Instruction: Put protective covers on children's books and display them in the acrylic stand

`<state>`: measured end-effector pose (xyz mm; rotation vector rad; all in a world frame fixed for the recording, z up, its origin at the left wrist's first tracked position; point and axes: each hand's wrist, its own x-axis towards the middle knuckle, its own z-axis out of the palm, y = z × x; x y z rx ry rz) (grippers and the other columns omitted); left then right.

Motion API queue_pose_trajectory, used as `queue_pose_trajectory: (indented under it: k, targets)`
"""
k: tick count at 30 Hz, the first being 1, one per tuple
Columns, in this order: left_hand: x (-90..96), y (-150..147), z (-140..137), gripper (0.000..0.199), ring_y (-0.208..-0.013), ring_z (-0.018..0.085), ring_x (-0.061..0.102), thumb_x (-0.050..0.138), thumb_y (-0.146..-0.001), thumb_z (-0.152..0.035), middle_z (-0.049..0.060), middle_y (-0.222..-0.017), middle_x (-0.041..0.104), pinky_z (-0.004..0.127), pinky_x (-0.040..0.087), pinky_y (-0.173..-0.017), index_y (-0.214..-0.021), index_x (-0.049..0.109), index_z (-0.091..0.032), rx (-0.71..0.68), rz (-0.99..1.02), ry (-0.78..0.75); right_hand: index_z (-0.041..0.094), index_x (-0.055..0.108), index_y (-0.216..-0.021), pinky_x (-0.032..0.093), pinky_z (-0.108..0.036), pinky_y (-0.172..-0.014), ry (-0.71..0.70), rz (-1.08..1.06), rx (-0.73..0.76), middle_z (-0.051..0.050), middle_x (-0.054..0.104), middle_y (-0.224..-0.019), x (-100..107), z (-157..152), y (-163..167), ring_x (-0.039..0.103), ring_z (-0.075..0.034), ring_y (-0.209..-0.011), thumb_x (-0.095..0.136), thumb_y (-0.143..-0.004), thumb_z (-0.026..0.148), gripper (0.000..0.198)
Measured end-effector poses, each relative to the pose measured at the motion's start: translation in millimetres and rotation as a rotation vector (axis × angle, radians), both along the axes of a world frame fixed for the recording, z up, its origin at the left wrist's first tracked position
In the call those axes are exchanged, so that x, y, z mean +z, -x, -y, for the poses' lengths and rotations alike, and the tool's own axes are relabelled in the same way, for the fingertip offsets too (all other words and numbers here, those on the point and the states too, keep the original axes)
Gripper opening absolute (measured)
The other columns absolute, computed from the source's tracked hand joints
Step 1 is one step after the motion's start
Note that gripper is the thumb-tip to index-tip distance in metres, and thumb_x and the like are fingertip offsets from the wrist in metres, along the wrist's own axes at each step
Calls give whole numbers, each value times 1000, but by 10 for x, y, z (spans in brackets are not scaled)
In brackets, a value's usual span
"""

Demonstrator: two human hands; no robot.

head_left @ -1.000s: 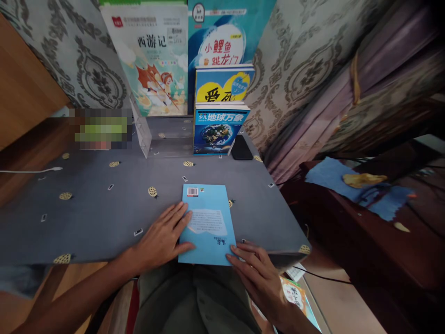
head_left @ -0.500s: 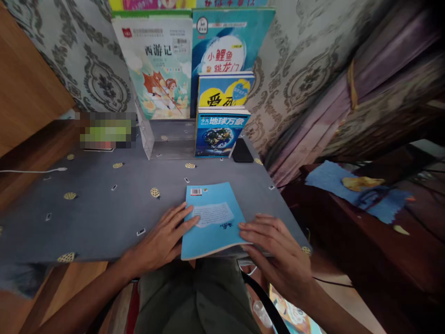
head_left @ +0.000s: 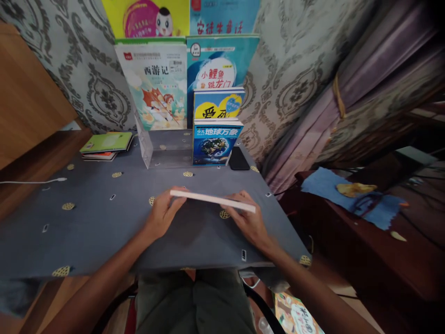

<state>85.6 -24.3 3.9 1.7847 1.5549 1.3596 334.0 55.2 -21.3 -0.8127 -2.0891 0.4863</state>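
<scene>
A thin book [head_left: 213,200] is held up above the grey patterned tablecloth [head_left: 114,241], seen edge-on so that mostly its pale page edge shows. My left hand [head_left: 164,212] grips its left end, thumb on the near side. Closed on the right part is my right hand [head_left: 248,220], its thumb below the edge. The book's covers are hidden at this angle. Beyond it stands a clear display rack [head_left: 146,148] with upright books, among them a blue book with a globe [head_left: 213,144] and a white-covered book [head_left: 156,88].
A black phone [head_left: 239,158] lies right of the rack. Several stacked books [head_left: 106,144] lie at the back left, near a white cable [head_left: 31,181]. On the dark red furniture at right rests a blue cloth [head_left: 323,185]. Another book [head_left: 297,313] is below the table.
The book, lying blue cover up near the table's front edge, has been lifted and tilted edge-on. Both hands moved forward with it and now grip its ends. The view has tilted up slightly.
</scene>
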Motion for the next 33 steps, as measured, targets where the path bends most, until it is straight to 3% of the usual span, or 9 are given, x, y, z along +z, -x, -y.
queue_pose_trajectory:
  k: [3,6,9,12,15,19,26,30,33]
  targets:
    - [95,-16,-151,42,-70,16,58,46,-98,-52,1,-72,64,27,48,-66,-79,64,-19,75,88,-10,22,70,-80,52,-34,-69,114,-120,-69,-4,69,-76,28,-66,82,63,-22,-74,61,-93,45,28]
    - [95,35,-290,45,-65,14,53,47,-96,-58,0,-69,60,24,44,-58,-79,60,-18,80,219,64,20,70,-86,54,-32,-68,375,-261,-2,-4,73,-81,78,-79,173,66,-21,-74,64,-90,52,33]
    - [-54,119,-405,49,-62,13,54,53,-89,-65,0,-68,59,23,44,-54,-80,59,-17,64,338,215,18,70,-93,56,-32,-65,615,-352,86,-5,75,-80,27,-75,253,69,-21,-74,66,-86,57,40]
    - [-256,205,-482,49,-60,14,58,61,-81,-65,-1,-67,60,22,44,-48,-86,59,-16,21,405,391,18,69,-93,56,-32,-61,693,-323,49,-4,73,-72,-126,-98,293,69,-22,-69,69,-81,61,45]
    - [-389,278,-529,50,-55,13,61,67,-78,-59,-3,-66,61,21,47,-46,-104,56,-17,-29,427,502,18,68,-89,53,-30,-57,702,-260,11,-2,70,-66,-281,-168,305,66,-21,-65,70,-79,63,46]
    - [-452,343,-567,62,-49,12,62,71,-79,-48,-8,-63,60,21,50,-44,-126,43,-19,-55,412,541,17,69,-85,47,-27,-51,685,-199,-21,0,65,-59,-382,-284,311,60,-18,-56,71,-76,63,47]
    - [-505,396,-600,61,-41,10,58,68,-83,-39,-10,-57,58,17,43,-39,-133,41,-18,-53,289,583,17,68,-82,34,-26,-48,607,29,-55,2,58,-54,-313,-330,265,51,-15,-51,66,-81,52,35]
    - [-491,398,-575,41,-45,13,59,62,-87,-34,-6,-60,60,23,48,-48,-124,54,-19,21,-76,484,19,71,-91,37,-27,-53,406,236,-133,2,62,-58,-256,-294,202,57,-17,-54,65,-84,39,22]
    - [-480,380,-527,31,-78,22,70,58,-89,-29,4,-83,70,35,56,-74,-119,61,-19,130,-466,287,20,71,-101,41,-27,-56,228,341,-210,-2,69,-73,-239,-272,185,63,-19,-64,65,-86,32,20]
